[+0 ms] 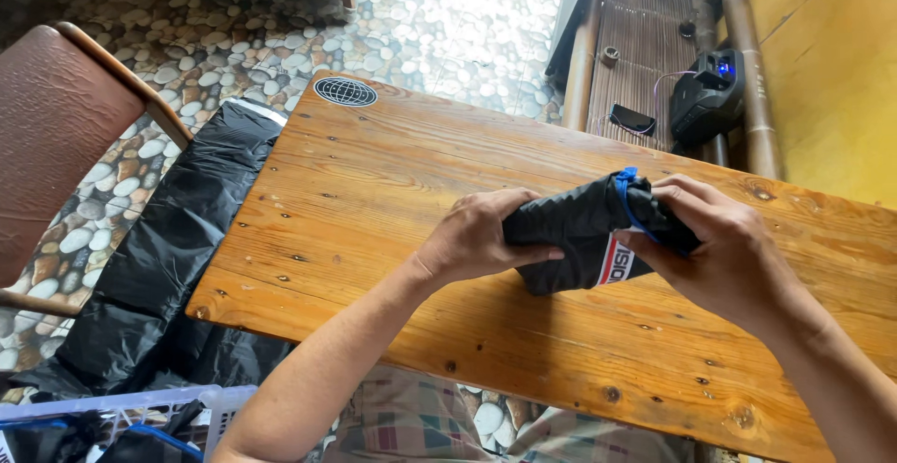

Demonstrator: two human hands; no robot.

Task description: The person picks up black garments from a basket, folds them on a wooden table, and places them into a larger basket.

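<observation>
A rolled-up black cloth bundle [572, 231] with a blue trim and a white printed patch lies on the wooden table [374, 201]. My left hand [476, 236] grips its left end, thumb under the roll. My right hand [715, 239] closes over its right end, fingers on the blue edge. Both forearms reach in from the bottom of the view.
A black plastic sheet [177, 248] lies on the pebble floor left of the table, beside a brown chair [56, 136]. A pale plastic basket [121, 421] sits at bottom left. A black device [707, 99] and a phone [633, 118] rest on a bamboo bench at top right.
</observation>
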